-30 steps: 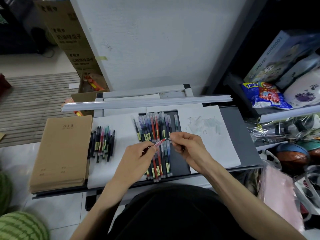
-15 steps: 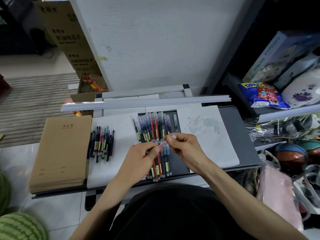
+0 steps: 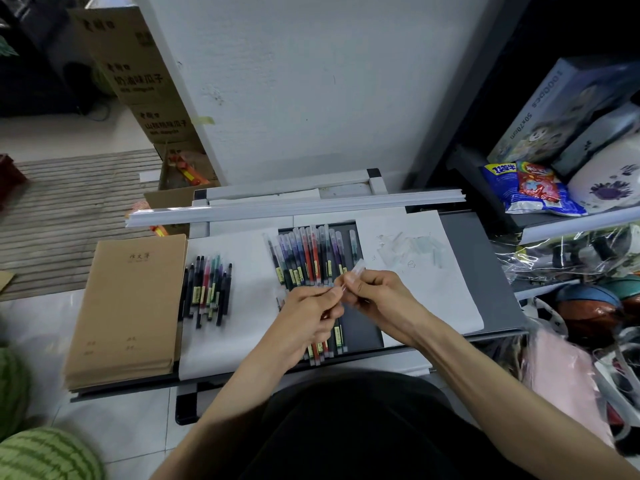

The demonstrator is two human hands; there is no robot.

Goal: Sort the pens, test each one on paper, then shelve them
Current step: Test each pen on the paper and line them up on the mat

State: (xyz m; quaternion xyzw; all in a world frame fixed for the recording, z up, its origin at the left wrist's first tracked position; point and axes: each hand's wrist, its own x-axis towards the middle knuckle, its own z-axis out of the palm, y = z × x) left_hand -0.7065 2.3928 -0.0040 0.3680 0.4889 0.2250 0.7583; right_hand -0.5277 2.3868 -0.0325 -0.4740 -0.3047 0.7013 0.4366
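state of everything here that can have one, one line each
left hand: grips the held pen
right hand: pinches the clear cap
held pen: looks uncapped, mostly hidden by fingers
clear cap: off the pen
tray pens: capped, lying side by side
left pens: lying bunched on paper
notebook stack: closed
right sheet: flat, faint marks on it

Grey table [image 3: 485, 265] | stack of brown notebooks [image 3: 128, 306] lay well left of the left hand [image 3: 304, 313] | white sheet [image 3: 242, 341] lay between them | row of pens [image 3: 308, 254] lay on the bare dark strip just beyond both hands | marked paper [image 3: 433, 289] lay right of the right hand [image 3: 377, 296]
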